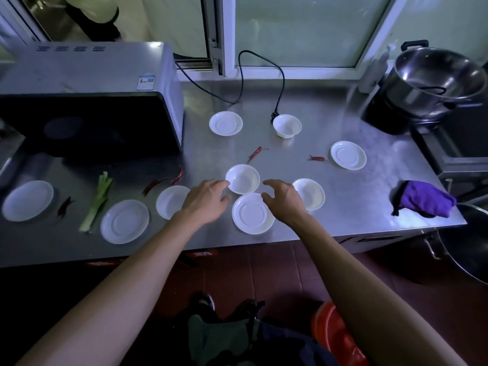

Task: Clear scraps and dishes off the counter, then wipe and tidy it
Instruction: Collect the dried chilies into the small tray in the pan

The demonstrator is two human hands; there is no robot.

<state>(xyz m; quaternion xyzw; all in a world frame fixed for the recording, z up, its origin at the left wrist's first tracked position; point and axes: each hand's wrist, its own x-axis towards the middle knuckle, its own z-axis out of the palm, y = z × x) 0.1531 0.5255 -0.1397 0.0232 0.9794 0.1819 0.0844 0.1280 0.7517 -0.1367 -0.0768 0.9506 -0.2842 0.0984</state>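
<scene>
Steel counter [303,114]: bowl [243,178] between both hands' fingers [220,183].

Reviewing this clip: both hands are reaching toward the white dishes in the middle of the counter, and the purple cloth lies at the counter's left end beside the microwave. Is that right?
Not quite. The head view shows the purple cloth at the counter's right end, far from the microwave. The rest holds: left hand and right hand reach toward the white dishes in the middle.
</scene>
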